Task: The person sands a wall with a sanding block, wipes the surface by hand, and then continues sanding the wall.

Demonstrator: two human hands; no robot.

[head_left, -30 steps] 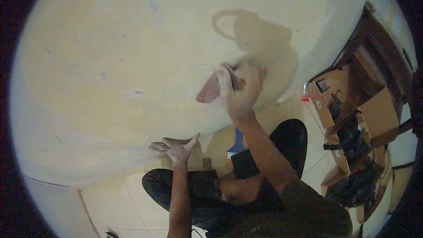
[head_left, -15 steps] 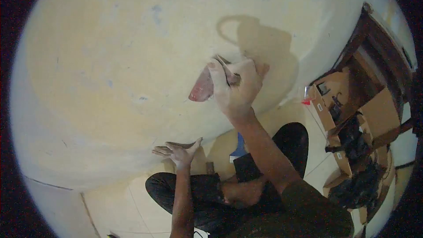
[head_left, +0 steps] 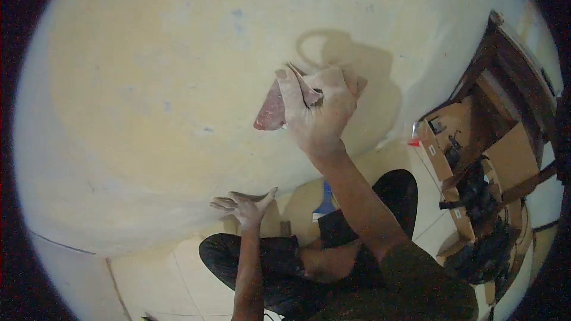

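My right hand (head_left: 318,107) is closed around a folded, reddish-brown piece of sandpaper (head_left: 271,110) and holds it against the pale yellow wall (head_left: 148,160). One corner of the sheet sticks out to the left of my thumb, and another edge rises above the fingers. Whitish dust coats both hands. Low down by the foot of the wall, my left hand (head_left: 247,208) is empty, its fingers spread and thumb apart. Bluish-grey patches mark the wall to the left of the sandpaper.
A flat blue tool (head_left: 325,199) is near my crossed legs, beside a small brown block (head_left: 285,226) on the tiled floor (head_left: 172,273). To the right are open cardboard boxes (head_left: 437,151) with black items in and around them, below a dark wooden frame (head_left: 493,65).
The view has shifted slightly, and the wall marks appear farther right. Against those marks, my right hand with the sandpaper has slid a little left. My left hand stays spread by the wall's foot.
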